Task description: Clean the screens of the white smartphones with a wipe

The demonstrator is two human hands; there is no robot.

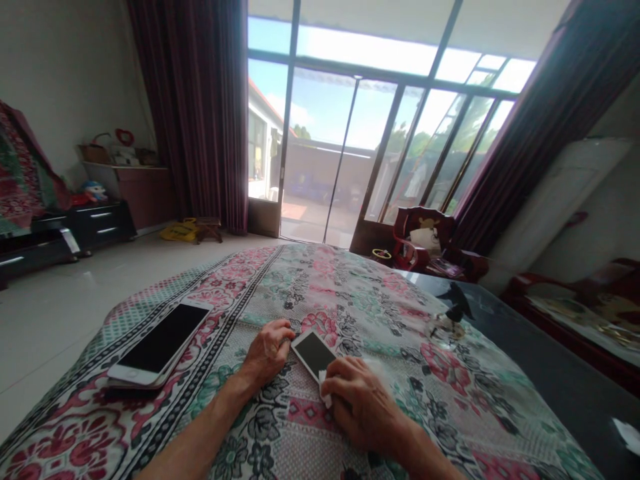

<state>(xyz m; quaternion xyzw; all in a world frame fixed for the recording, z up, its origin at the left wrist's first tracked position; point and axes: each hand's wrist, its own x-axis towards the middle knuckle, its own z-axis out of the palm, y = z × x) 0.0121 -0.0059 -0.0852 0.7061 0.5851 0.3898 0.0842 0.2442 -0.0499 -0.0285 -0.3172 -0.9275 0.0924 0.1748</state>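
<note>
A small white smartphone with a dark screen lies tilted on the patterned cloth in front of me. My left hand is closed, its curled fingertips at the phone's far left corner. Over the near right end of the phone, my right hand pinches a white tissue against its edge. That hand hides part of the phone. To the left, a larger white smartphone with a black screen rests on top of at least one other flat device.
A floral cloth covers the table. On its right stands a clear spray bottle with a black trigger head, beside a dark glossy surface. Beyond are a wooden chair, glass doors and a low black cabinet.
</note>
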